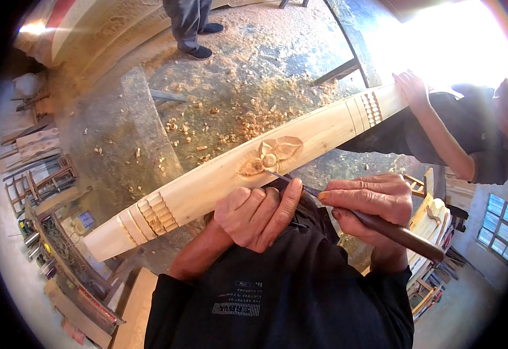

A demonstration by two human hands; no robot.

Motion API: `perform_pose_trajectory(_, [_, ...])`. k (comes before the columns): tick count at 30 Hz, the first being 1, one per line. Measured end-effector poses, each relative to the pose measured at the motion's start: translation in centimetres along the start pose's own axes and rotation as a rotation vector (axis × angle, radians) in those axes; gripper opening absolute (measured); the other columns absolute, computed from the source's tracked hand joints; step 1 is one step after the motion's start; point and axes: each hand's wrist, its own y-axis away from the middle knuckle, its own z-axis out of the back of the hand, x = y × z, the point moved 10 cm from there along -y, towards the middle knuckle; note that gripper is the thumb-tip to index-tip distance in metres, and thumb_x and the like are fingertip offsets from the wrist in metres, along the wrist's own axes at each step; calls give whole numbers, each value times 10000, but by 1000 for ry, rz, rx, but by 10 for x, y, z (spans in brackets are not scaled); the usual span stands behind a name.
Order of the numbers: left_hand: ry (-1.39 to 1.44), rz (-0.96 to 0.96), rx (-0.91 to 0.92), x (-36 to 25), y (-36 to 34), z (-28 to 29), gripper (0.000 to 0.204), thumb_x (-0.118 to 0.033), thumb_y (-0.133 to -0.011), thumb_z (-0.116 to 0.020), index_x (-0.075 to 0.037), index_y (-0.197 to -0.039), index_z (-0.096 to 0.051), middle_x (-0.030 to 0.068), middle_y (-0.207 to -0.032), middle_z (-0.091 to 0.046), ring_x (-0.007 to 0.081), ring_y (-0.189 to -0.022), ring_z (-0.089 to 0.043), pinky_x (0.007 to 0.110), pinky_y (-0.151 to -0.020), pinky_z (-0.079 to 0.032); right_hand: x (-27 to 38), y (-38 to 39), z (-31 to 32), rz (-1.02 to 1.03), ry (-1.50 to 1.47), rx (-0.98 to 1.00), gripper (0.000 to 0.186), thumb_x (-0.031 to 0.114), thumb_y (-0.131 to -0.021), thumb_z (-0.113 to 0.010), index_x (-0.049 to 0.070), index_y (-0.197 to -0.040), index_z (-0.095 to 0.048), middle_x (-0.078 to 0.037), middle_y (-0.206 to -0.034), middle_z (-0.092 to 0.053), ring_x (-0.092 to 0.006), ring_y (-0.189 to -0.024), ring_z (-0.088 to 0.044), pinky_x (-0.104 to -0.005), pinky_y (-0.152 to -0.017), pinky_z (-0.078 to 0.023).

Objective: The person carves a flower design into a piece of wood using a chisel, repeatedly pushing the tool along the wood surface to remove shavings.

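A long pale wooden beam (201, 189) runs slantwise in front of me, from the lower left to the upper right. A flower relief (283, 149) with petals and a round centre is carved in its middle. My right hand (373, 200) is wrapped around the dark wooden handle of a carving chisel (414, 241). The chisel's thin metal blade points left, its tip at the flower's lower edge. My left hand (260, 212) rests by the beam's near edge, fingers curled, with the index fingertip against the blade. Its thumb is hidden.
At the right, a person in dark clothes (472, 125) has a hand on the beam's far end. Another person's legs (188, 26) stand at the top. Wood shavings (245, 125) litter the floor. Tools and a shelf (71, 273) line the left; timber (434, 221) lies right.
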Motion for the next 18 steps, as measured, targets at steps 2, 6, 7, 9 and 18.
perform_pose_trajectory(2, [-30,-1,-6,0,1,-1,354,-125,-918,-700,33,-1217,-806,16,-721,-624,86,-594,-542,257,-564,-332,-3,-9,-1,7,-34,37,301,-32,-676,-772,11,-964,-848,-176,-883,-827,-285,-737,-825,-352,-678,-660])
perform_pose_trajectory(6, [-6,9,18,1,1,-1,306,-112,-955,-691,40,-1195,-803,21,-703,-629,92,-594,-573,255,-559,-334,2,-21,-2,49,-11,118,284,-47,-706,-767,0,-976,-842,-176,-869,-818,-277,-713,-816,-341,-620,-633])
perform_pose_trajectory(7, [1,9,-26,0,5,0,291,-107,-962,-685,41,-1184,-802,21,-695,-627,94,-591,-576,254,-558,-334,13,-24,-6,108,63,182,265,-27,-732,-798,-5,-994,-832,-173,-874,-807,-276,-727,-815,-350,-628,-648])
perform_pose_trajectory(9, [31,-23,-69,-2,8,4,263,-96,-966,-695,41,-1166,-798,41,-727,-663,110,-602,-600,261,-557,-364,34,-22,-13,182,141,238,248,3,-755,-821,-4,-1002,-825,-171,-883,-798,-280,-743,-816,-361,-646,-664])
perform_pose_trajectory(18, [146,-118,-89,-4,7,9,330,-151,-896,-661,-69,-1161,-839,-7,-644,-570,81,-562,-531,244,-554,-290,31,14,-12,114,98,190,283,83,-806,-878,-4,-1067,-816,-167,-925,-807,-297,-785,-827,-395,-735,-704])
